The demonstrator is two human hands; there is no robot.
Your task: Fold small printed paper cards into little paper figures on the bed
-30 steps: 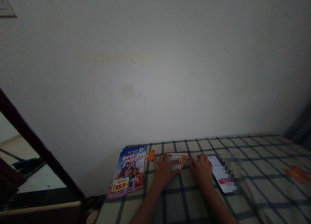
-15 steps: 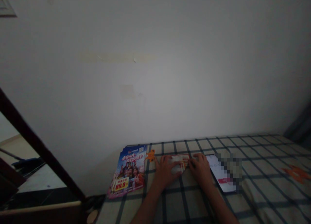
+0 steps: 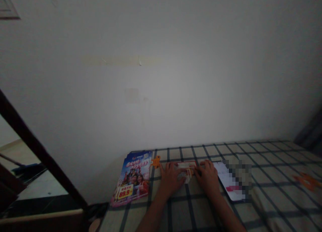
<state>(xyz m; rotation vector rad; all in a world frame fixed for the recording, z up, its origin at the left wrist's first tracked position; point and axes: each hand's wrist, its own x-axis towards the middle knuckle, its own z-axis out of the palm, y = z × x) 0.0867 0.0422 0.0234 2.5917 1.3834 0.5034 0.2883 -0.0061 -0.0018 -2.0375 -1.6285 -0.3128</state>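
A small folded sheet of printed paper (image 3: 189,171), white with red and orange print, lies on the checked cloth between my hands. My left hand (image 3: 171,177) rests over its left part, thumb and forefinger gripping its near edge while the other fingers reach forward. At the right end, my right hand (image 3: 206,175) has its fingers bent and pinched on the paper. Parts of the sheet are hidden beneath both hands. Just right of my right hand lies a phone (image 3: 227,180) with a lit white screen, partly covered by a pixelated patch.
To the left is a stack of colourful flyers (image 3: 134,175). The checked cloth (image 3: 176,212) carries orange figures, one (image 3: 156,162) beside the flyers. A pale wall (image 3: 176,91) rises behind, and a dark slanting frame (image 3: 37,148) stands at the left.
The fingers have shifted slightly on the paper, and its near folded corner sits a little lower and shows more white. The flyers stay in place; the phone's screen looks paler.
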